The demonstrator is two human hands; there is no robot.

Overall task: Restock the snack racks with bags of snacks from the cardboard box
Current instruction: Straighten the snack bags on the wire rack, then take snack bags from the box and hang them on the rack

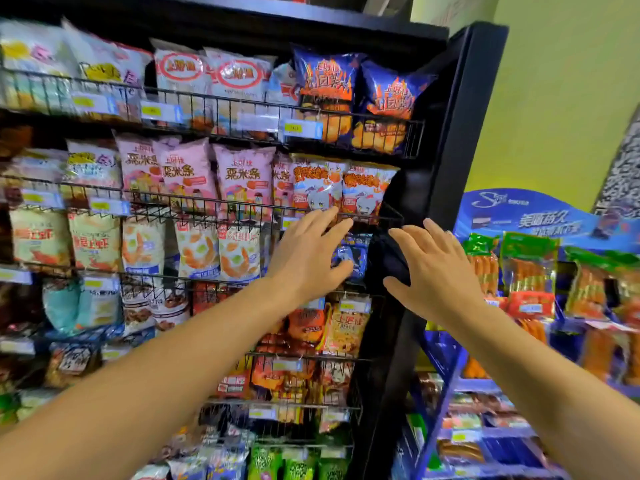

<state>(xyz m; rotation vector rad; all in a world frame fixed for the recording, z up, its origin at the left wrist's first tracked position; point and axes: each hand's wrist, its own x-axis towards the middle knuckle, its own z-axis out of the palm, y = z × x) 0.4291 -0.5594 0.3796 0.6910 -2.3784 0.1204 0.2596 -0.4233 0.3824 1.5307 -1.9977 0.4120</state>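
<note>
A tall black metal snack rack is standing with thin wire baskets running across it in tiers, each one packed with glossy, puffy foil and plastic bags. Both bare arms are reaching up toward its right end. The left hand is lying flat against the third tier, its fingers straight and spread, the fingertips touching the wire rail under the white-and-orange bags, with the thumb pressing beside a small blue snack bag that is sitting in the basket just to the right of the palm. The right hand is hovering near the rack's dark side panel, fingers relaxed and open, holding nothing; the blue bag is lying between the two hands. Pink bags are filling the tier above to the left. A blue cardboard display of green-topped sausage packs is crowding in at the right.
</note>
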